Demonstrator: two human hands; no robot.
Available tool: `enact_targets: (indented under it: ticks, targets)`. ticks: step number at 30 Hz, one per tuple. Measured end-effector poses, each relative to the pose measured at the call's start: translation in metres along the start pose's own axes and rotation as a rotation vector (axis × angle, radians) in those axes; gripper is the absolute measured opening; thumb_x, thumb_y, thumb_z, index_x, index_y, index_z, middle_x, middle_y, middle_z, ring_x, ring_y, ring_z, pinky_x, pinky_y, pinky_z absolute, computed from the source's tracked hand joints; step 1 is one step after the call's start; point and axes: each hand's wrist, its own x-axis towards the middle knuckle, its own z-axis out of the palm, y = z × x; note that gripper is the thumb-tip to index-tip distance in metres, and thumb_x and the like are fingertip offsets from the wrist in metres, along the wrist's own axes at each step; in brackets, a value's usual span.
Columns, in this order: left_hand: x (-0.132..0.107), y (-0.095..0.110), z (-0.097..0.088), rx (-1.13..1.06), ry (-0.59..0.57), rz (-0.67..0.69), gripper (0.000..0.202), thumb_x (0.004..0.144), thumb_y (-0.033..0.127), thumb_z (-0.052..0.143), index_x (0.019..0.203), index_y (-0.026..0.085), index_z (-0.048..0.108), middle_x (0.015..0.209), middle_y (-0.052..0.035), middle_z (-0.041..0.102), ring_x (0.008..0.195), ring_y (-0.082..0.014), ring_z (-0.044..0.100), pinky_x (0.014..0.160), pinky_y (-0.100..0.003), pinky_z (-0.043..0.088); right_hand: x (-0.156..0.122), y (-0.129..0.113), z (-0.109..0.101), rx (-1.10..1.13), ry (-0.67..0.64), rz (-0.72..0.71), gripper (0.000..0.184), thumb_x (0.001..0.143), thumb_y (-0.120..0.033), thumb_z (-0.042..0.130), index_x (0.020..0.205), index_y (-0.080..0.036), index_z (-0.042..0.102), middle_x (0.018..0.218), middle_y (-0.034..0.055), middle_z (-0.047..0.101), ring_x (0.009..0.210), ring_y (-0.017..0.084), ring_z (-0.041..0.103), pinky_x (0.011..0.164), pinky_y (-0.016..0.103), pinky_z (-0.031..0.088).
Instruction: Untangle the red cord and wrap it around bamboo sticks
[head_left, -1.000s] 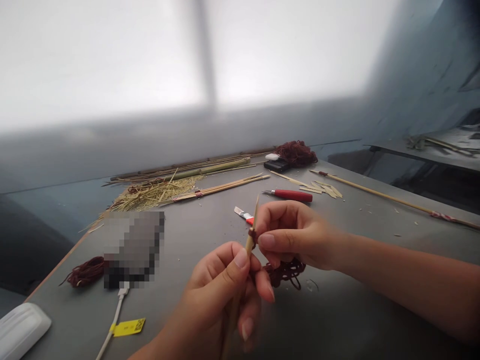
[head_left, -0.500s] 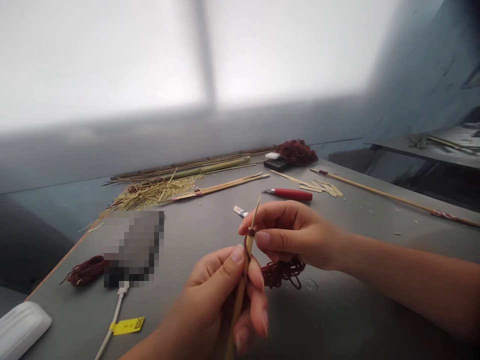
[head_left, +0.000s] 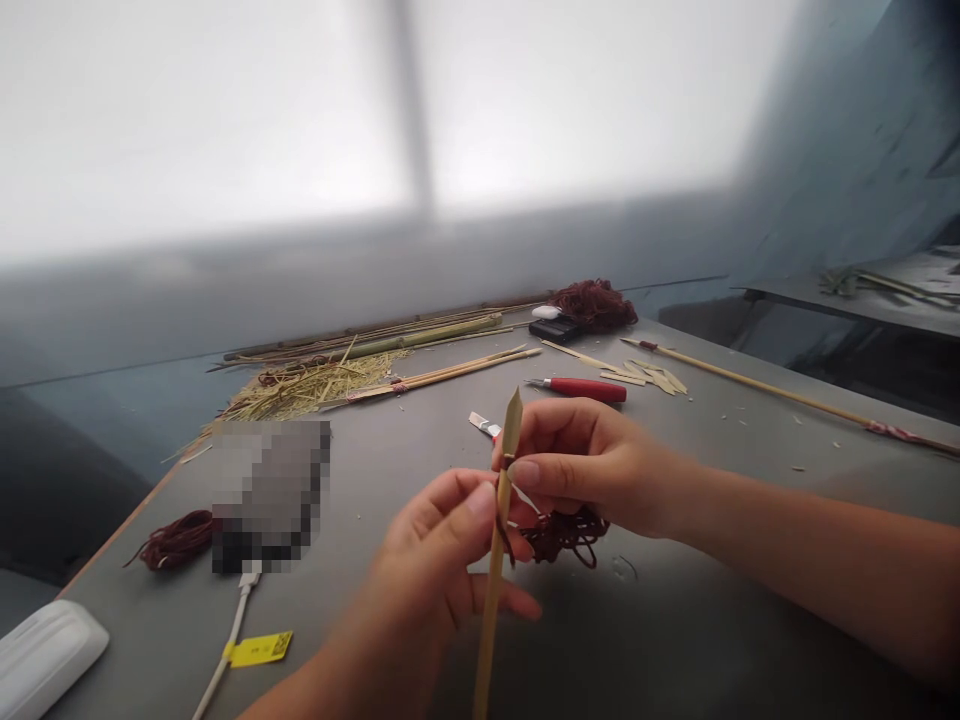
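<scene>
A slim bamboo arrow stands almost upright in front of me, its flat pointed tip facing up. Dark brown cord is wound just under the tip, and a loose length curves down along the shaft. My right hand pinches the arrow at the binding with thumb and forefinger. Lower down, my left hand closes thumb and forefinger at the shaft and cord, its other fingers loosely spread behind. Exactly how the left fingertips grip is partly hidden. A brown cord bundle lies behind the hands.
A red-handled knife and a small blade lie beyond my hands. Bamboo slivers, a finished-looking arrow, straw and sticks lie farther off. At left are a cord hank and a tagged cable.
The arrow has turned about its length, so the tip now shows its broad face. My left hand has loosened and shifted slightly up, its lower fingers opening off the shaft.
</scene>
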Motion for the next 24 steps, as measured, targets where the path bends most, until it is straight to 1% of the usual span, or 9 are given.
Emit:
enact_targets:
  ticks: [2, 5, 7, 10, 13, 17, 19, 21, 24]
  targets:
    - [0.0002, -0.0008, 0.0012, 0.045, 0.051, -0.001, 0.024, 0.074, 0.034, 0.084, 0.082, 0.016, 0.070, 0.076, -0.0007, 0.060, 0.071, -0.0123, 0.056, 0.060, -0.023, 0.055, 0.0000, 0.0004, -0.0001, -0.033, 0.017, 0.018, 0.040, 0.072, -0.049, 0.083, 0.081, -0.015, 0.063, 0.062, -0.0030, 0.060, 0.048, 0.005, 0.046, 0.043, 0.018, 0.030]
    - [0.0010, -0.0007, 0.0036, 0.002, 0.106, 0.002, 0.027, 0.068, 0.033, 0.088, 0.074, 0.016, 0.068, 0.064, 0.0024, 0.056, 0.058, -0.0089, 0.050, 0.053, -0.020, 0.049, 0.0006, 0.0018, -0.0005, -0.050, 0.055, 0.036, 0.039, 0.071, -0.048, 0.084, 0.082, -0.016, 0.064, 0.063, -0.0036, 0.060, 0.048, 0.004, 0.043, 0.042, 0.017, 0.029]
    - [0.0010, 0.0011, 0.0058, -0.020, 0.139, 0.010, 0.028, 0.066, 0.033, 0.089, 0.070, 0.016, 0.067, 0.062, 0.0022, 0.055, 0.055, -0.0083, 0.046, 0.049, -0.020, 0.046, 0.0010, 0.0026, -0.0009, -0.048, 0.070, 0.045, 0.038, 0.072, -0.049, 0.083, 0.083, -0.017, 0.065, 0.063, -0.0032, 0.061, 0.048, 0.004, 0.043, 0.042, 0.017, 0.030]
    - [-0.0001, 0.0051, 0.0087, -0.008, 0.167, 0.004, 0.025, 0.066, 0.032, 0.088, 0.068, 0.017, 0.068, 0.065, 0.0009, 0.057, 0.053, -0.0086, 0.045, 0.048, -0.021, 0.046, 0.0010, 0.0031, -0.0018, -0.042, 0.084, 0.070, 0.036, 0.073, -0.049, 0.082, 0.085, -0.018, 0.066, 0.064, -0.0033, 0.062, 0.048, 0.005, 0.045, 0.043, 0.018, 0.033]
    - [-0.0013, 0.0069, 0.0096, -0.005, 0.152, -0.001, 0.024, 0.066, 0.033, 0.088, 0.066, 0.018, 0.069, 0.064, 0.0013, 0.056, 0.050, -0.0077, 0.043, 0.046, -0.021, 0.045, 0.0005, 0.0028, -0.0021, -0.058, 0.089, 0.077, 0.039, 0.072, -0.051, 0.082, 0.085, -0.019, 0.066, 0.066, -0.0027, 0.062, 0.049, 0.005, 0.044, 0.043, 0.018, 0.035]
    - [-0.0004, 0.0040, 0.0077, -0.011, 0.097, 0.019, 0.027, 0.070, 0.036, 0.085, 0.064, 0.017, 0.067, 0.059, 0.0034, 0.054, 0.044, -0.0051, 0.038, 0.044, -0.020, 0.044, 0.0009, 0.0022, -0.0011, -0.080, 0.098, 0.054, 0.045, 0.069, -0.053, 0.083, 0.087, -0.017, 0.065, 0.066, -0.0016, 0.062, 0.048, 0.005, 0.041, 0.042, 0.018, 0.028]
    - [0.0010, 0.0018, 0.0063, -0.030, 0.062, 0.022, 0.029, 0.071, 0.038, 0.085, 0.064, 0.017, 0.066, 0.057, 0.0044, 0.053, 0.042, -0.0040, 0.036, 0.043, -0.019, 0.045, 0.0011, 0.0021, -0.0006, -0.070, 0.076, 0.040, 0.045, 0.070, -0.053, 0.083, 0.092, -0.017, 0.066, 0.067, -0.0015, 0.062, 0.047, 0.004, 0.038, 0.042, 0.019, 0.026]
    - [0.0019, 0.0004, 0.0049, -0.057, 0.023, 0.007, 0.029, 0.070, 0.039, 0.085, 0.068, 0.016, 0.068, 0.055, 0.0051, 0.054, 0.040, -0.0032, 0.035, 0.041, -0.018, 0.045, 0.0011, 0.0021, -0.0007, -0.060, 0.045, 0.019, 0.043, 0.074, -0.051, 0.081, 0.095, -0.017, 0.068, 0.068, -0.0013, 0.062, 0.049, 0.005, 0.039, 0.043, 0.019, 0.027]
    - [0.0012, 0.0010, 0.0031, -0.079, -0.007, -0.032, 0.030, 0.070, 0.039, 0.084, 0.075, 0.014, 0.068, 0.055, 0.0049, 0.056, 0.040, -0.0034, 0.037, 0.041, -0.018, 0.046, 0.0006, 0.0022, -0.0013, -0.051, 0.011, -0.007, 0.038, 0.077, -0.049, 0.079, 0.093, -0.016, 0.070, 0.070, -0.0006, 0.061, 0.054, 0.006, 0.045, 0.045, 0.019, 0.029]
